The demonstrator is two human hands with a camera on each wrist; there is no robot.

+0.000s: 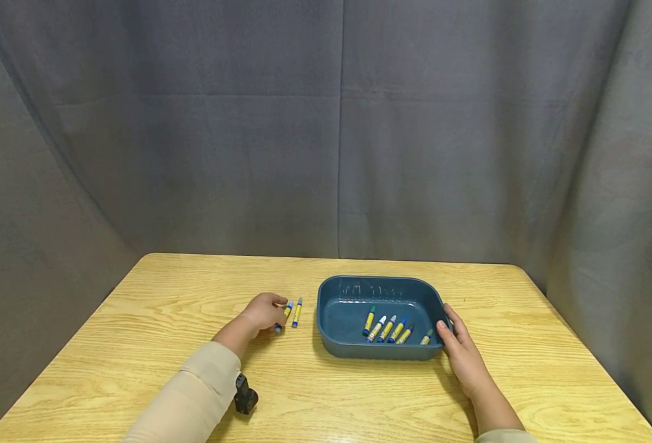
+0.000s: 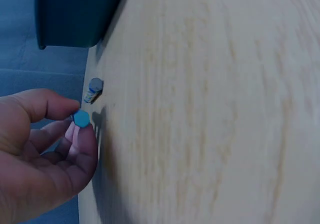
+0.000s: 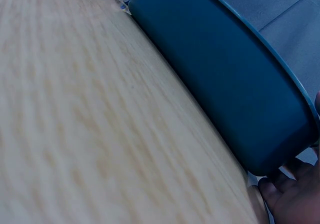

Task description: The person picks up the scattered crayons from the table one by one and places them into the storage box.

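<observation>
In the head view my left hand (image 1: pixel 263 312) pinches a yellow-wrapped crayon (image 1: pixel 288 310) between thumb and fingers, left of the blue bin. The left wrist view shows this crayon's blue end (image 2: pixel 81 118) at the fingertips. Just right of that hand, a second crayon (image 1: pixel 297 312) lies on the table. The dark blue bin (image 1: pixel 381 351) holds several yellow-wrapped crayons (image 1: pixel 390 329) with green, white and blue tips. My right hand (image 1: pixel 464 354) grips the bin's right end, thumb over the rim and fingers around its outer side. Some of those fingers are hidden behind the wall.
A wooden table (image 1: pixel 315 406) carries everything. Grey curtains (image 1: pixel 326 154) hang behind it and at both sides. A small black camera (image 1: pixel 245 395) sits at the left wrist, by the beige sleeve (image 1: pixel 193 394).
</observation>
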